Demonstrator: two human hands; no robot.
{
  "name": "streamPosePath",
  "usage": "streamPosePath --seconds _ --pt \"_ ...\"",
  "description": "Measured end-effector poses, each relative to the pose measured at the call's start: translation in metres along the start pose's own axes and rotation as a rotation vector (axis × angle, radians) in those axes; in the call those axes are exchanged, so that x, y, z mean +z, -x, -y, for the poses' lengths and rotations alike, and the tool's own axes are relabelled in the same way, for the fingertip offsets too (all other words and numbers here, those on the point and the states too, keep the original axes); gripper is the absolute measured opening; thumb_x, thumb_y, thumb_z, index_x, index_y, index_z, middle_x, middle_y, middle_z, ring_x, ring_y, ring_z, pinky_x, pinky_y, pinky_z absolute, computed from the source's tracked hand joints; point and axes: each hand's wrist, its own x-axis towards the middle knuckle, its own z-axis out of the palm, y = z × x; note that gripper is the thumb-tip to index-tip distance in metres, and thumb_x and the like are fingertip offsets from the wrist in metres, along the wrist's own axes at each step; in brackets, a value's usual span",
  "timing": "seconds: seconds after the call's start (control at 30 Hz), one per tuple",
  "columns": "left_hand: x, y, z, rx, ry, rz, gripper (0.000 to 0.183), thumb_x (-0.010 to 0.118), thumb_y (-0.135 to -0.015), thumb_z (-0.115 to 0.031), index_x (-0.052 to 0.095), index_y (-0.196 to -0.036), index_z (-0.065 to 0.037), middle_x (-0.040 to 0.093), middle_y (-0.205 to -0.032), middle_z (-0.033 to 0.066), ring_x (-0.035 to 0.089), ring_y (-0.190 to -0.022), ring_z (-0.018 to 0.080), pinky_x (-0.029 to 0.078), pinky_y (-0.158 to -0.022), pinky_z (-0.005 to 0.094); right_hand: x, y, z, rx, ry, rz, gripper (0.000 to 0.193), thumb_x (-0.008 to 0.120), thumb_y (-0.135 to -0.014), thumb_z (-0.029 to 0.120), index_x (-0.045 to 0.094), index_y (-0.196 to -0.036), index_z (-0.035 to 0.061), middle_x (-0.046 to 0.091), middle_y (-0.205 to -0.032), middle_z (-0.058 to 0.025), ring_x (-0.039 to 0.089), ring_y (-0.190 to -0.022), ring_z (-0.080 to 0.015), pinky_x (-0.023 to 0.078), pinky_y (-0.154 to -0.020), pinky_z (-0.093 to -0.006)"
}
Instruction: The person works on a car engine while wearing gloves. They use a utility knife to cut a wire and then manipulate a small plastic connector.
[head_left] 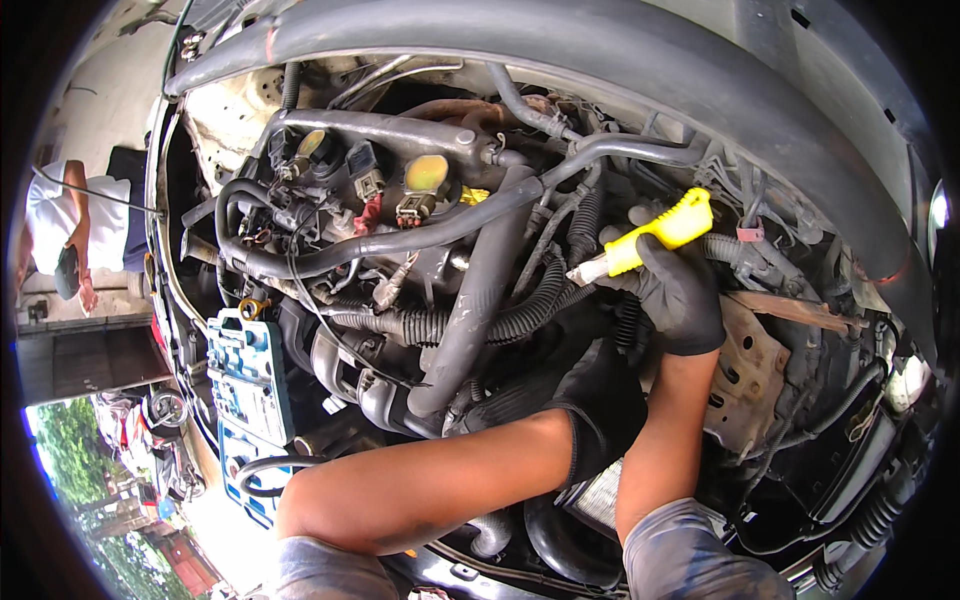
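My right hand (680,300), in a black glove, is closed around a utility knife with a bright yellow handle (660,232). The knife's pale metal tip points left, just above a ribbed black wiring conduit (545,315). My left hand (606,395), also gloved in black, reaches low into the engine bay beneath the right one; its fingers are lost among dark parts. Left of the hands lies the dusty engine, with a thick black hose (480,285) across it and a yellow-topped ignition coil (426,174) behind.
An open blue tool case (246,375) rests at the bay's left edge. A wide dark bar (600,40) arches across the far side. On the right sits a rusty metal bracket (745,375). Another person in a white shirt (80,215) is at far left, with a motorcycle (135,425) nearby.
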Motion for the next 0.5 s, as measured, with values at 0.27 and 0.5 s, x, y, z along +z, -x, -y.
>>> streamPosePath --seconds 0.27,0.5 --pt "0.024 -0.003 0.002 -0.006 -0.003 -0.214 0.025 0.068 -0.081 -0.019 0.079 -0.092 0.000 0.072 -0.094 0.0177 0.068 -0.095 0.0358 0.050 -0.080 0.0478 0.007 -0.008 -0.005 0.050 -0.042 -0.147 0.032 0.071 -0.103 0.017 0.067 -0.129 -0.0014 0.072 -0.114 -0.0129 0.075 -0.105 -0.0283 0.071 -0.076 -0.0456" --pt "0.015 0.003 0.002 -0.007 -0.008 -0.186 0.026 0.067 -0.079 -0.020 0.078 -0.091 0.000 0.071 -0.092 0.0178 0.067 -0.094 0.0362 0.050 -0.079 0.0478 0.018 -0.008 -0.008 0.092 -0.103 -0.195 0.031 0.071 -0.103 0.018 0.067 -0.127 -0.0013 0.070 -0.115 -0.0125 0.073 -0.107 -0.0286 0.070 -0.079 -0.0458"
